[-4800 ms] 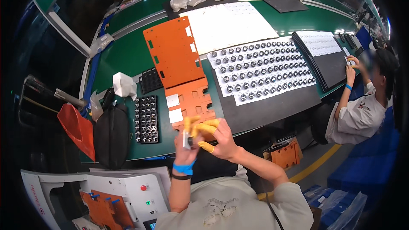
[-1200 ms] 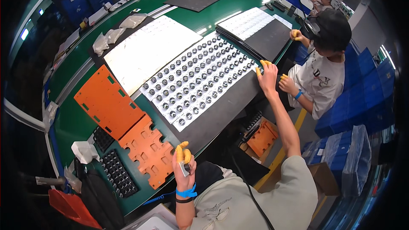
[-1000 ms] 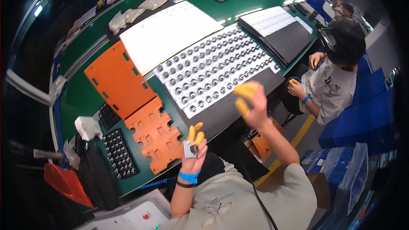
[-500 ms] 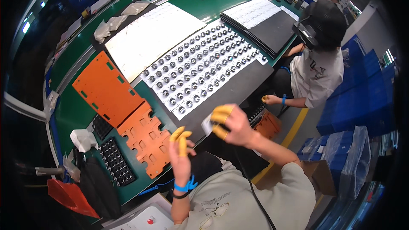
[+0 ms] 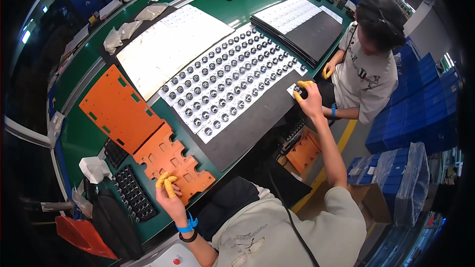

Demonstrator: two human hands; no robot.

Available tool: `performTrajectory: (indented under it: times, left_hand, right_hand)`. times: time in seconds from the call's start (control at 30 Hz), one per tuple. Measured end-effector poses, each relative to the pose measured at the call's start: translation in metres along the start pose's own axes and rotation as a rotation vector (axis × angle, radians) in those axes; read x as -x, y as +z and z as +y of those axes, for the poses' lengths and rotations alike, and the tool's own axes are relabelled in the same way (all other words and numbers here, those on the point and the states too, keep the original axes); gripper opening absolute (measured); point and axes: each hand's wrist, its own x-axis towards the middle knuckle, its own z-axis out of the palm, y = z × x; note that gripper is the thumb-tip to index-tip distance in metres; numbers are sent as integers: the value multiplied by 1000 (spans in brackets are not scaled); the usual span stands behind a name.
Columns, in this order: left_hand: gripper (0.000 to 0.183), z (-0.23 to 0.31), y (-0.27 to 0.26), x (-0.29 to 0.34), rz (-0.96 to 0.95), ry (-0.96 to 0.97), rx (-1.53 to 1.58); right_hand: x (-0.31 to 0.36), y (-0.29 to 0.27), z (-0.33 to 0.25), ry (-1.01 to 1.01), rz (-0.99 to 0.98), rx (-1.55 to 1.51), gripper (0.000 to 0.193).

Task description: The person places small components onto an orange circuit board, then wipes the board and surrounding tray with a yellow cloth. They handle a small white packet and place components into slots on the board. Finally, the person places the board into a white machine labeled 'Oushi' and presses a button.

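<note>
Left hand (image 5: 170, 199) resting near the near-left edge of the green worktop (image 5: 74, 138), fingers curled loosely together, yellow finger cots (image 5: 166, 182) on the tips, touching the near edge of the small orange fixture plate (image 5: 174, 164); nothing clamped in it. Blue wristband (image 5: 187, 226) and a dark band on that wrist.

Right hand (image 5: 309, 100) stretched out far to the right, yellow-tipped fingers closed on a small white part with a dark centre (image 5: 295, 89), held at the right end of the black mat (image 5: 247, 123), just beside the corner of the white tray (image 5: 232, 74). Tray filled with rows of small round dark parts, lying diagonally across the middle of the worktop.

Larger orange plate (image 5: 118, 109) lying left of the tray, touching the smaller orange one at its near end. Black tray with rows of sockets (image 5: 131, 195) at the near left, just beside the left hand. White crumpled cloth (image 5: 94, 168) further left, a black bag (image 5: 114, 227) and something red (image 5: 81, 235) at the near-left rim. Large white sheet (image 5: 168, 52) beyond the tray, clear plastic bags (image 5: 123, 29) at its far end. Stack of black trays (image 5: 302, 24) at the far right, a white tray on top.

Another person in a pale shirt (image 5: 368, 74) seated to the right, one yellow-tipped hand (image 5: 326, 71) low near the worktop edge. Blue crates (image 5: 420, 113) behind. Orange piece (image 5: 303, 152) below the worktop edge.
</note>
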Motion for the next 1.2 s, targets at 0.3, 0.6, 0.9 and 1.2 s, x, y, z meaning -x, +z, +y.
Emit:
performTrajectory:
  times: [0.3,0.6,0.9,1.2]
  left_hand:
    - [23,-4,4,1,-3,38,-23]
    - [24,-3,0,2,-3,35,53]
    - [26,-7,-2,1,-14,71,23]
    - [25,-4,-1,2,-9,81,49]
  right_hand:
    - [-22,7,15,23,131,170,24]
    - [-33,18,21,4,184,305,24]
    - [-43,26,24,12,187,373,25]
    - [-47,27,27,29,192,379,29]
